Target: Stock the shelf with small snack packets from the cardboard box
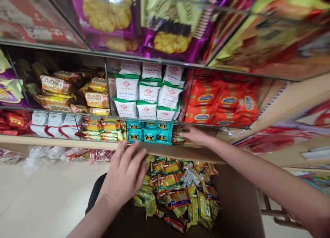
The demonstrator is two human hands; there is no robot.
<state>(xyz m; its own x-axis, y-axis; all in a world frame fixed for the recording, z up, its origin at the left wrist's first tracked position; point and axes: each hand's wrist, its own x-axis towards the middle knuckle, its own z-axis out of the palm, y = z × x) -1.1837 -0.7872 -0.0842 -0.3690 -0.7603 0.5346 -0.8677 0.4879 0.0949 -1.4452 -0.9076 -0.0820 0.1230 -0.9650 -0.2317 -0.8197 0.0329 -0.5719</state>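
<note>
My left hand (127, 171) is over the near left side of an open cardboard box (239, 193), fingers apart and holding nothing. Inside the box lies a loose heap of small wrapped snack packets (168, 181), mostly yellow and orange. My right hand (193, 134) reaches into the bottom shelf at the right. Its fingertips are beside a narrow stack of small striped packets (177, 133); blur hides whether they grip one. Just left of that stack stand teal packets (150, 135), and farther left are yellow-orange packets (108, 128).
Glass dividers split the shelf above into bays of brown-wrapped snacks (56, 85), white-and-green packets (149, 92) and red packets (206, 93). Large purple bags (108, 18) fill the top. Clear plastic bags (46, 155) lie under the shelf edge. A wooden stool (278, 210) stands at right.
</note>
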